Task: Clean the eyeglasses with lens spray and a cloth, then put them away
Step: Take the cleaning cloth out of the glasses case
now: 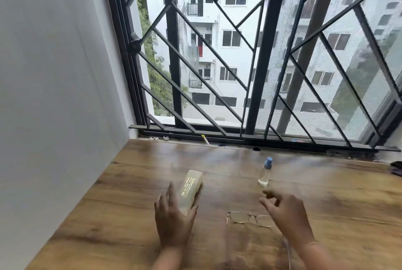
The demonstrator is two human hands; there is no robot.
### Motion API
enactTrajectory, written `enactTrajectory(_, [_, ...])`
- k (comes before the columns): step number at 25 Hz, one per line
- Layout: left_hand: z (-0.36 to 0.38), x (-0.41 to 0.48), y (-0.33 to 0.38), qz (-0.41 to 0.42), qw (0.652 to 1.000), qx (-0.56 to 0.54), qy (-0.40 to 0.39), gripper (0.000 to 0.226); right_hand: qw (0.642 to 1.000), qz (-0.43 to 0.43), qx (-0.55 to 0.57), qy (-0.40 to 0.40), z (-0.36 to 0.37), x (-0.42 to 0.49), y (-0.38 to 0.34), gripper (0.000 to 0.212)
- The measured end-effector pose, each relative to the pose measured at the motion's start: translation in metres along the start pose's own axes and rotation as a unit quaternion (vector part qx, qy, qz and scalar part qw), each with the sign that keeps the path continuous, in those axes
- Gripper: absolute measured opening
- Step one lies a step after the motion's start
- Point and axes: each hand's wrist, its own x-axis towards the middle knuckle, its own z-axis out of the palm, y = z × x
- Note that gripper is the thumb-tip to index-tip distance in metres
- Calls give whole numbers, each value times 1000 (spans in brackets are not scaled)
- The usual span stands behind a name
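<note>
Eyeglasses (pixel 249 218) lying crosswise, case (pixel 191 190) pointing toward window (pixel 261 52), left hand (pixel 174 219) gripping its near end, right hand (pixel 287 213) loose, empty

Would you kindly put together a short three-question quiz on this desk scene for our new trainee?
1. True or false: the spray bottle lies on its side.
2. The eyeglasses lie: A) in a drawer; B) on the table, by the right hand; C) on a shelf.
3. Fill in: the left hand is at the cream ____.
Key: 1 false, it stands upright; 2 B; 3 case.
</note>
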Motion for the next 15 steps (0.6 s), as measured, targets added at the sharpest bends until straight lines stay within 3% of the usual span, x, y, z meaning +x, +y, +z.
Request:
enactTrajectory(3, [-2, 6, 0, -128, 989, -53, -49, 117, 972, -233, -4, -32, 38, 14, -53, 21])
enactTrajectory(5, [0, 7, -1, -158, 980, -105, -63, 117, 918, -389, -53, -59, 64, 27, -80, 24])
enactTrajectory(7, [1, 8, -2, -170, 974, -141, -59, 115, 857, -488, -128, -109, 87, 43, -95, 26])
enactTrajectory(11, [1, 6, -3, -167, 971, -165, -40, 114, 749, -570, -254, -223, 125, 68, -100, 36])
enactTrajectory(15, [2, 5, -8, -174, 970, -165, -36, 115, 705, -593, -282, -269, 137, 76, -100, 33])
